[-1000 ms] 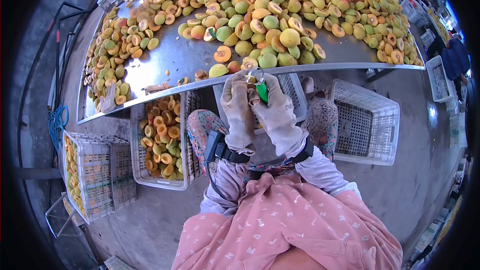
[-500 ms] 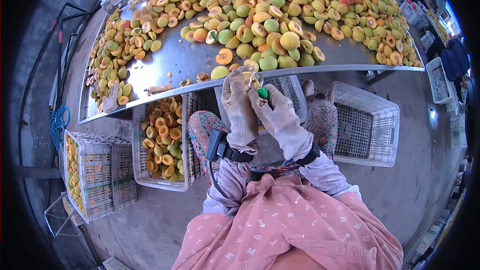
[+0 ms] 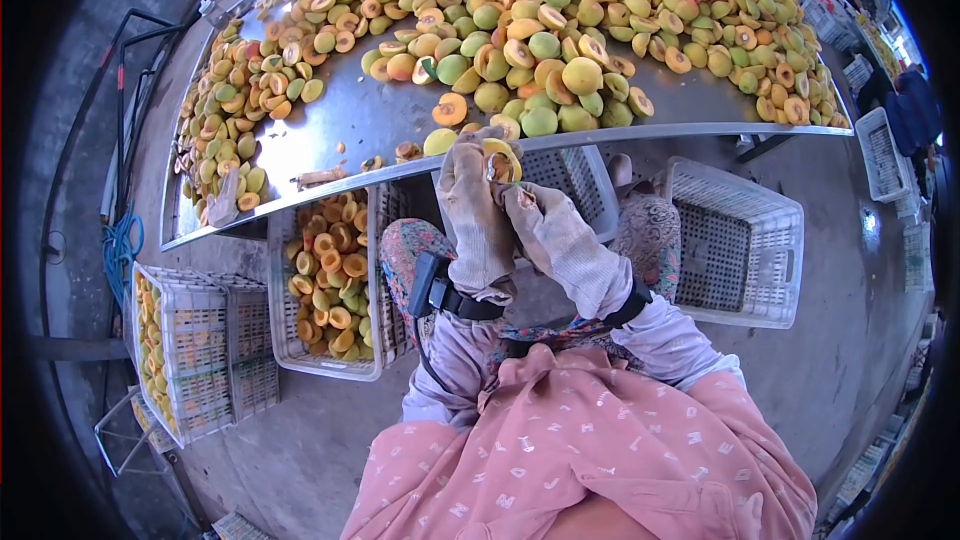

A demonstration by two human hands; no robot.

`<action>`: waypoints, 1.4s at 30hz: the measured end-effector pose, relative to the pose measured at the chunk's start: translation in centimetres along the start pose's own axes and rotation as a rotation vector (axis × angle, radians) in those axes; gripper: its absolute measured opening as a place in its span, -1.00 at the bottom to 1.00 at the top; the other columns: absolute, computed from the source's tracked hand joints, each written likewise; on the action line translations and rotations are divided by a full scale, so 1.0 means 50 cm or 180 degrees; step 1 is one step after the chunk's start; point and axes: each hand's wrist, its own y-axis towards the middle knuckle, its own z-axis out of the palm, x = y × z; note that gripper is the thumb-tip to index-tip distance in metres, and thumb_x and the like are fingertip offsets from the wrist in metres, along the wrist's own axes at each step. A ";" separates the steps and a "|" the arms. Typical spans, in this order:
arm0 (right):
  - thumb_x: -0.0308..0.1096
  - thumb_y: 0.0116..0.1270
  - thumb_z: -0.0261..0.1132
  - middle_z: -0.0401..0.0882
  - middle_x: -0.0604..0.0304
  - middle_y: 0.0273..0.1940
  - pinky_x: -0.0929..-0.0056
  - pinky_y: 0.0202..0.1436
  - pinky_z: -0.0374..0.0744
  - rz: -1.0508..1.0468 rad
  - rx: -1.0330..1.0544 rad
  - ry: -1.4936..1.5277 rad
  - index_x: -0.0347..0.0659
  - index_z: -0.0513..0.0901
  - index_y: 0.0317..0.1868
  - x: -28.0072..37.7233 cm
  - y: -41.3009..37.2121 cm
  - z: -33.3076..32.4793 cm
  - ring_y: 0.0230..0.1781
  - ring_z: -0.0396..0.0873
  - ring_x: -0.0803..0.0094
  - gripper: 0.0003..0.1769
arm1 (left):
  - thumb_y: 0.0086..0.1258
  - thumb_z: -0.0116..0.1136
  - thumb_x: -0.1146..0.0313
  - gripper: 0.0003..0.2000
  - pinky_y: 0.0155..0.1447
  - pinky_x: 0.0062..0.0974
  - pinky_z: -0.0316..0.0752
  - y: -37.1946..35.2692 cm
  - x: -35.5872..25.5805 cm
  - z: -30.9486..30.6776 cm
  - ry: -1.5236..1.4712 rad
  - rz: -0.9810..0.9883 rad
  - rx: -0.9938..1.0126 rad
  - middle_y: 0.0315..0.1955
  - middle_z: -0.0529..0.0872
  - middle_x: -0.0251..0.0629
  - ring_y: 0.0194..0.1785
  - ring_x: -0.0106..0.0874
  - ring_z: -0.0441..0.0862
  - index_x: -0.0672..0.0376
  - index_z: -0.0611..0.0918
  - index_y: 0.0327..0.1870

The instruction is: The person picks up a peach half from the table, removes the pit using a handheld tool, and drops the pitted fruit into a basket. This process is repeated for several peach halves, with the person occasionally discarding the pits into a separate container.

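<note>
Your left hand (image 3: 478, 225) wraps the peach half (image 3: 499, 157) so that only its yellow rim shows, and your right hand (image 3: 555, 235) presses against it with its fingertips out of sight, so you cannot tell what it grips. The white crate (image 3: 580, 180) behind your hands is covered in the middle by both gloves and along its top by the table (image 3: 350, 130) edge. The table's far side runs off the picture's top, and the people (image 3: 910, 110) at the far right are too small to make out.
</note>
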 end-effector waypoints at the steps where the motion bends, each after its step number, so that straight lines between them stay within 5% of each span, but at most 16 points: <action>1: -0.15 0.54 0.09 0.46 0.39 -0.45 0.53 -0.35 0.39 0.0003 0.0004 0.0014 -0.35 0.60 -0.18 -0.006 0.003 0.003 -0.42 0.27 0.65 -0.63 | 0.53 -0.11 0.27 -0.69 -0.10 -0.56 0.54 0.003 -0.002 -0.002 -0.0003 -0.0074 0.0060 -0.18 0.68 -0.23 -0.17 -0.47 0.64 0.34 0.61 -0.08; 3: -0.07 0.50 0.11 0.55 0.08 -0.51 0.35 -0.41 0.45 0.0162 0.0000 0.0176 -0.35 0.60 -0.15 -0.028 0.012 0.009 -0.54 0.44 0.42 -0.57 | 0.52 -0.09 0.24 -0.69 -0.15 -0.54 0.55 0.008 -0.011 0.001 -0.0090 -0.0373 -0.0008 -0.20 0.69 -0.20 -0.22 -0.45 0.65 0.32 0.60 -0.08; 4: -0.07 0.50 0.11 0.55 0.08 -0.51 0.35 -0.41 0.45 0.0160 0.0004 0.0180 -0.35 0.60 -0.15 -0.039 0.015 0.013 -0.54 0.44 0.42 -0.57 | 0.51 -0.07 0.21 -0.68 -0.19 -0.52 0.55 0.011 -0.013 0.002 -0.0188 -0.0669 -0.0076 -0.21 0.71 -0.17 -0.27 -0.42 0.65 0.30 0.60 -0.07; 10: 0.10 0.50 0.07 0.39 0.36 -0.63 0.48 -0.63 0.31 0.1306 0.0663 0.1378 -0.15 0.53 -0.24 0.038 -0.009 -0.018 -0.70 0.31 0.55 -0.55 | 0.51 -0.09 0.22 -0.67 -0.40 -0.58 0.54 0.036 0.020 -0.020 0.0036 -0.1083 -0.0003 -0.35 0.67 -0.21 -0.47 -0.51 0.56 0.29 0.64 -0.06; 12: 0.41 0.39 -0.05 0.27 0.41 -0.70 0.51 -0.67 0.29 0.1600 0.1006 0.1865 -0.02 0.41 -0.28 0.041 -0.011 -0.022 -0.81 0.18 0.59 -0.39 | 0.51 -0.08 0.23 -0.68 -0.43 -0.59 0.52 0.045 0.036 -0.027 0.0231 -0.0920 0.0141 -0.34 0.67 -0.23 -0.49 -0.53 0.55 0.28 0.64 -0.05; 17: 0.39 0.41 -0.05 0.17 0.48 -0.69 0.53 -0.68 0.20 0.1897 0.1325 0.2471 0.03 0.38 -0.31 0.029 -0.007 -0.036 -0.78 0.09 0.62 -0.43 | 0.53 -0.03 0.22 -0.70 -0.37 -0.63 0.51 0.036 0.015 -0.013 0.0865 -0.0377 0.0505 -0.38 0.64 -0.32 -0.45 -0.57 0.54 0.24 0.65 0.00; 19: 0.39 0.41 -0.04 0.16 0.50 -0.68 0.55 -0.66 0.17 0.2269 0.1600 0.2864 0.04 0.38 -0.30 0.024 -0.007 -0.047 -0.76 0.08 0.64 -0.44 | 0.54 -0.04 0.17 -0.66 -0.29 -0.61 0.52 0.035 -0.005 -0.007 0.0901 -0.0572 0.0565 -0.41 0.63 -0.30 -0.38 -0.54 0.58 0.23 0.65 0.03; 21: 0.38 0.41 -0.04 0.14 0.53 -0.67 0.58 -0.65 0.13 0.1943 0.1667 0.2571 0.04 0.37 -0.33 0.032 -0.011 -0.051 -0.74 0.07 0.67 -0.44 | 0.54 -0.06 0.10 -0.61 -0.28 -0.54 0.55 0.041 -0.016 -0.006 -0.0072 -0.1689 0.0567 -0.40 0.65 -0.24 -0.37 -0.48 0.60 0.25 0.63 0.05; 25: 0.40 0.41 -0.06 0.12 0.53 -0.68 0.61 -0.68 0.09 0.1931 0.1477 0.2252 0.03 0.39 -0.36 0.035 -0.022 -0.049 -0.76 0.03 0.68 -0.41 | 0.53 -0.08 0.08 -0.59 -0.29 -0.46 0.58 0.020 -0.013 -0.012 -0.0279 -0.2002 0.0463 -0.37 0.66 -0.17 -0.40 -0.41 0.62 0.27 0.59 0.06; 27: 0.39 0.42 -0.09 0.12 0.53 -0.69 0.62 -0.71 0.06 0.2259 0.1803 0.2718 0.03 0.40 -0.36 0.025 -0.017 -0.063 -0.77 0.02 0.68 -0.41 | 0.52 -0.06 0.10 -0.61 -0.26 -0.47 0.58 0.025 0.014 -0.013 -0.0024 -0.1824 0.0448 -0.34 0.67 -0.16 -0.38 -0.42 0.62 0.29 0.59 0.01; 29: 0.39 0.44 -0.12 0.12 0.52 -0.70 0.63 -0.73 0.03 0.2582 0.2127 0.3199 0.03 0.41 -0.36 0.015 -0.016 -0.069 -0.79 0.00 0.69 -0.40 | 0.51 -0.03 0.10 -0.61 -0.28 -0.48 0.57 0.023 0.026 -0.008 0.0511 -0.0385 0.0798 -0.33 0.68 -0.14 -0.39 -0.43 0.62 0.32 0.59 -0.03; 31: 0.36 0.47 -0.16 0.11 0.52 -0.72 0.64 -0.78 -0.04 0.2658 0.2559 0.4079 0.02 0.43 -0.37 0.006 -0.010 -0.070 -0.81 -0.03 0.70 -0.40 | 0.52 -0.05 0.13 -0.63 -0.30 -0.49 0.57 0.030 0.020 -0.013 0.0499 -0.0539 0.1004 -0.33 0.70 -0.13 -0.43 -0.44 0.62 0.32 0.60 -0.03; 33: 0.34 0.48 -0.17 0.11 0.52 -0.72 0.65 -0.79 -0.03 0.2764 0.2558 0.4271 0.02 0.44 -0.37 -0.003 -0.008 -0.065 -0.81 -0.03 0.71 -0.41 | 0.53 -0.04 0.20 -0.68 -0.20 -0.51 0.54 0.017 0.006 -0.013 -0.0550 -0.1779 0.0951 -0.35 0.70 -0.17 -0.33 -0.47 0.61 0.31 0.63 -0.07; 39: 0.32 0.49 -0.17 0.12 0.48 -0.76 0.62 -0.84 0.01 0.2690 0.3024 0.5103 -0.03 0.47 -0.37 -0.066 0.016 -0.018 -0.87 -0.02 0.68 -0.38 | 0.52 -0.03 0.05 -0.59 -0.27 -0.49 0.56 0.030 0.046 -0.035 -0.0192 -0.1407 0.0983 -0.41 0.69 -0.20 -0.41 -0.45 0.60 0.29 0.63 -0.12; 41: 0.33 0.48 -0.18 0.13 0.46 -0.78 0.60 -0.86 0.01 0.2694 0.2919 0.5108 -0.03 0.48 -0.41 -0.079 0.024 -0.006 -0.89 -0.02 0.66 -0.35 | 0.52 -0.09 -0.08 -0.53 -0.30 -0.50 0.57 0.014 0.040 -0.036 -0.1293 -0.2446 0.0490 -0.32 0.70 -0.21 -0.38 -0.47 0.63 0.22 0.55 0.02; 42: 0.33 0.48 -0.18 0.12 0.45 -0.78 0.59 -0.86 0.01 0.2506 0.2920 0.5005 -0.03 0.49 -0.41 -0.084 0.028 -0.001 -0.89 -0.03 0.65 -0.35 | 0.52 -0.12 -0.11 -0.52 -0.26 -0.49 0.59 0.020 0.059 -0.041 -0.1462 -0.2455 0.0258 -0.28 0.69 -0.20 -0.35 -0.44 0.63 0.18 0.51 0.04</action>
